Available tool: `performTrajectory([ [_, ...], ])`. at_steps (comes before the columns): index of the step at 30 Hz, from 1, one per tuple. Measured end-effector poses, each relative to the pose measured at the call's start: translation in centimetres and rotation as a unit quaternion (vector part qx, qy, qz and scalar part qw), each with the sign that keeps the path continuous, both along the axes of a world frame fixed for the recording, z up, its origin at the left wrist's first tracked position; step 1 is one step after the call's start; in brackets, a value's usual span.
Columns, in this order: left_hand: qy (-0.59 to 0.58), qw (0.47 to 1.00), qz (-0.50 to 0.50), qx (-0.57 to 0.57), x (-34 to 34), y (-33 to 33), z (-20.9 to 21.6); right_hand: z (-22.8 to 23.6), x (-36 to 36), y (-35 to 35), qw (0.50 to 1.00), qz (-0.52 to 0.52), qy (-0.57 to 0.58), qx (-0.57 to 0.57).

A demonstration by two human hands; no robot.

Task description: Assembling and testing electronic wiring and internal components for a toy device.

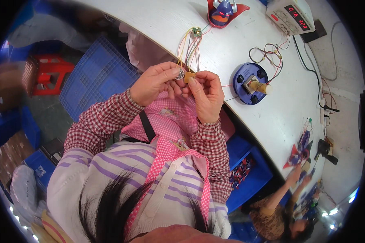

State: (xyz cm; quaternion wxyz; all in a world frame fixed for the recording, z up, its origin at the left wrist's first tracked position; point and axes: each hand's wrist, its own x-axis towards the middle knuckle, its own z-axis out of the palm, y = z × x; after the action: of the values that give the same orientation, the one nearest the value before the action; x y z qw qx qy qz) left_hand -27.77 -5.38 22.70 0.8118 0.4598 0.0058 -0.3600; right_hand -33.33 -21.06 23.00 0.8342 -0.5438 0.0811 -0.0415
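Note:
My left hand (pixel 156 83) pinches a small round silver part, likely a small speaker (pixel 180 74), between thumb and fingers. Close beside it, my right hand (pixel 208 95) grips a small tan square piece (pixel 189 77). Whether the two parts touch I cannot tell. Both hands are over the table's front edge, above my lap. Yellow, red and other thin wires (pixel 183 50) run from the parts up to a small green circuit board (pixel 196 32) on the table.
Behind the board stands a purple horned toy head (pixel 223 13) with red wings. A round blue base (pixel 249 83) sits to the right, wired to a power supply (pixel 291 18). A blue bin (pixel 251 178) lies below the table edge. Another person's hand (pixel 295 175) works at the far right.

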Motion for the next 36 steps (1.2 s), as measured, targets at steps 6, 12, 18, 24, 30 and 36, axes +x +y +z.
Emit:
performTrajectory([
  [6,-0.009,1.000,-0.016,-0.001,0.1,-0.3,-0.5,-0.2,-0.2,0.5,1.000,-0.010,-0.010,-0.005],
  [12,0.006,1.000,-0.014,-0.016,0.2,-0.7,-0.1,-0.3,-0.2,0.6,1.000,-0.008,-0.010,-0.005],
  [18,-0.009,0.999,0.009,0.031,0.1,-1.0,0.1,-0.3,-0.3,0.6,1.000,-0.003,0.001,-0.018],
  [24,-0.043,0.997,0.013,0.066,0.2,-1.0,0.3,-0.8,-0.6,0.1,0.989,-0.025,-0.047,-0.136],
  [30,-0.067,0.992,0.020,0.103,0.2,-1.4,0.7,-0.5,-0.7,-0.5,0.907,-0.073,-0.165,-0.381],
  [36,-0.086,0.988,0.009,0.126,0.0,-1.5,1.0,-0.2,-0.5,-0.3,0.871,-0.073,-0.187,-0.449],
])
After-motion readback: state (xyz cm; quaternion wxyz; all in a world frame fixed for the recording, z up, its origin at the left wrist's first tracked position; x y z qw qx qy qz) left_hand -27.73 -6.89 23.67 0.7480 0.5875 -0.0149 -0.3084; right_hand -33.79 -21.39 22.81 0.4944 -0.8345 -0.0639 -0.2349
